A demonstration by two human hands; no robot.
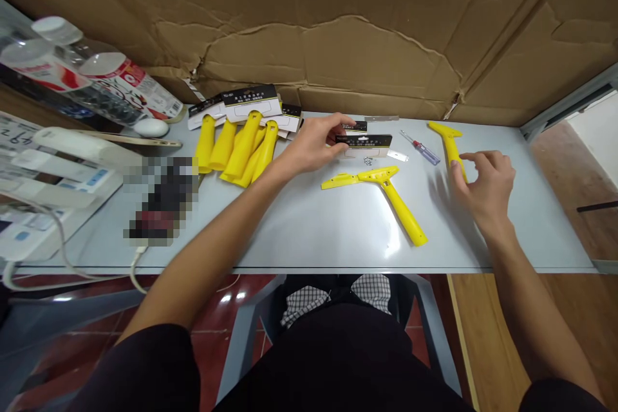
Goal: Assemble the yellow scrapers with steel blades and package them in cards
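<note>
- Left of yellow scraper (393, 196) on desk (309, 241): left hand (309, 145), fingers (333, 122) partly curled against black-topped card (364, 145); grip unclear.
- Right of scraper: right hand (485, 190), fingers (483, 159) half open at second scraper (450, 145), not gripping.

This looks like a makeshift packing workshop: a grey metal desk (309, 232) against flattened cardboard (309, 58), laid with yellow plastic scraper handles (244, 145), printed packaging cards (253, 103) and a screwdriver (420, 148), above a red tiled floor (212, 315).
</note>
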